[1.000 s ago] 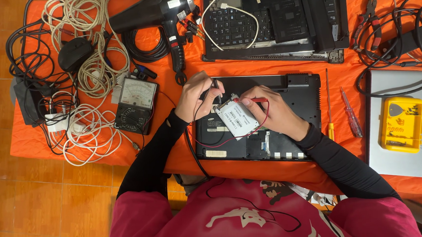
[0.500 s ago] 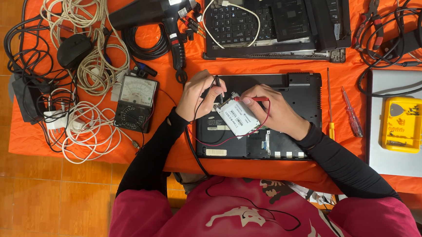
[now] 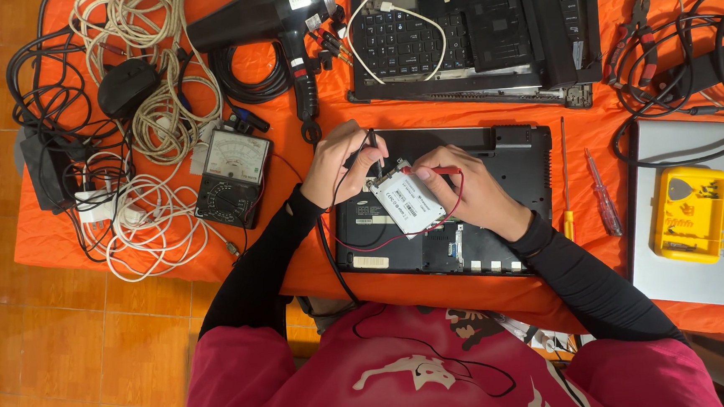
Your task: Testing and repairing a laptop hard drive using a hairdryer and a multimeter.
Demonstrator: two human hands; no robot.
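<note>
Left hand [image 3: 338, 159] pinches the black probe [image 3: 373, 144]; right hand [image 3: 470, 193] grips the red probe [image 3: 427, 171]; both tips touch the drive [image 3: 412, 207], resting steady on the open laptop [image 3: 514, 219].

A black heat gun [image 3: 271, 20] lies at the top of the orange tablecloth [image 3: 299, 266], beside coiled white cables [image 3: 150, 91]. An analog multimeter [image 3: 233, 176] sits below them. A dismantled laptop keyboard [image 3: 419, 41] rests further right (partly covered by panels), and a yellow case [image 3: 691, 215] lies on a silver laptop [image 3: 718, 278].
</note>
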